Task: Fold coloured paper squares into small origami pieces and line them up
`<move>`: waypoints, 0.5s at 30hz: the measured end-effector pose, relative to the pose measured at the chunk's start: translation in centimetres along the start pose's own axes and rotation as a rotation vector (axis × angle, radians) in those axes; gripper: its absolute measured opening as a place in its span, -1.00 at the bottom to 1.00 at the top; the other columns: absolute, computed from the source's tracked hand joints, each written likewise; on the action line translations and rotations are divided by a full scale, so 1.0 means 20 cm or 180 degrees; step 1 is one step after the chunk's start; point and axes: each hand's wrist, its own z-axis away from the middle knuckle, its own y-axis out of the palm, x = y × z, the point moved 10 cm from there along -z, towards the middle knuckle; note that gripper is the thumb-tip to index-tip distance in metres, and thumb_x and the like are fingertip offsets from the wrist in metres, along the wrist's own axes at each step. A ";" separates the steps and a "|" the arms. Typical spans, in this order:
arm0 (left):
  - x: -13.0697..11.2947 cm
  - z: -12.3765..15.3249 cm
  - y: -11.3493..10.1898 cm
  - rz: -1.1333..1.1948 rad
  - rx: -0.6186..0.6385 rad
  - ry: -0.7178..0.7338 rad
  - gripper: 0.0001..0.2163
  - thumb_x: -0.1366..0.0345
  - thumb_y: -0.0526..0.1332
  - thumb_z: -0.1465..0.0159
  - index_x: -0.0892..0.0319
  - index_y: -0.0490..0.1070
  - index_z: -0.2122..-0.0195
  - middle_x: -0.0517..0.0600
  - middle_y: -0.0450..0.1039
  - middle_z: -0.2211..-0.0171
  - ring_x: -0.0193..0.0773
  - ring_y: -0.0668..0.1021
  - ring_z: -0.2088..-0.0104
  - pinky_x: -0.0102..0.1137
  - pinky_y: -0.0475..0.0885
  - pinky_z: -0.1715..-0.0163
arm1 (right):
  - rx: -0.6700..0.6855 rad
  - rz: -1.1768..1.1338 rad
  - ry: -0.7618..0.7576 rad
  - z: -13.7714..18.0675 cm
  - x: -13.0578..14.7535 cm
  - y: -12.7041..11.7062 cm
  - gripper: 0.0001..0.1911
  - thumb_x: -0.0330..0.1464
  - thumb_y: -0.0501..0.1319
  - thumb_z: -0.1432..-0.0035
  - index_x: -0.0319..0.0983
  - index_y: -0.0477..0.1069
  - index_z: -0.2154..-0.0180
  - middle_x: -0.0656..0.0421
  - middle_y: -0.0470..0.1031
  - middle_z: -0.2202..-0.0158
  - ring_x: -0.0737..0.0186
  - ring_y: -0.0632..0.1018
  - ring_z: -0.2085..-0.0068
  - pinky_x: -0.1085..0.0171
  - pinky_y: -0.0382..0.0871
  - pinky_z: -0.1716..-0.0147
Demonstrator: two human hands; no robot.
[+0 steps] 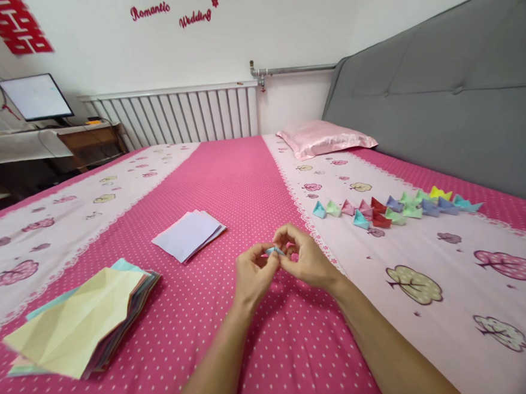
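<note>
Our left grip (253,269) and right grip (307,258) pinch blue paper (274,251); it's likely light, easily crumpled, best held by folds.

A head-worn camera looks forward and down from above the near part of a pink bedspread (228,176), facing the white wall (302,25) beyond it. The wide view catches the wearer's left hand (254,271) and right hand (306,260) close up over the bedspread, with a grey headboard (445,96) along its right side.
</note>
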 end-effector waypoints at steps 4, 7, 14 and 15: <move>-0.02 0.00 -0.03 -0.0557 -0.0204 0.0105 -0.79 0.34 0.16 -0.08 0.27 0.52 0.31 0.03 0.51 0.52 -0.30 0.50 0.57 -0.47 0.36 0.56 | 0.0062 0.0063 0.0060 0.00 0.00 0.01 -0.80 -0.51 0.12 0.03 -0.22 0.22 0.30 0.25 0.30 0.41 0.40 0.33 0.45 0.38 0.25 0.50; -0.04 0.01 -0.04 -0.0727 -0.0239 0.0176 -0.79 0.38 0.13 -0.07 0.25 0.54 0.33 0.02 0.52 0.54 -0.32 0.49 0.58 -0.48 0.33 0.57 | 0.0065 0.0128 0.0068 0.00 0.00 0.01 -0.79 -0.53 0.11 0.06 -0.22 0.22 0.30 0.26 0.29 0.41 0.40 0.32 0.45 0.38 0.25 0.50; 0.04 -0.03 -0.09 -0.0112 -0.0438 -0.0112 -0.82 0.35 0.12 -0.06 0.27 0.51 0.43 -0.01 0.50 0.52 -0.34 0.48 0.52 -0.48 0.35 0.48 | 0.0138 0.0154 0.0029 0.00 0.02 0.02 -0.76 -0.54 0.11 0.08 -0.21 0.21 0.30 0.27 0.26 0.42 0.41 0.30 0.46 0.40 0.23 0.53; 0.06 -0.03 -0.10 0.0016 -0.0471 -0.0184 -0.82 0.34 0.13 -0.06 0.27 0.50 0.43 -0.02 0.49 0.52 -0.35 0.47 0.52 -0.47 0.36 0.47 | 0.0146 0.0177 0.0015 0.01 0.02 0.02 -0.76 -0.55 0.12 0.08 -0.21 0.21 0.30 0.28 0.26 0.42 0.41 0.30 0.46 0.40 0.23 0.53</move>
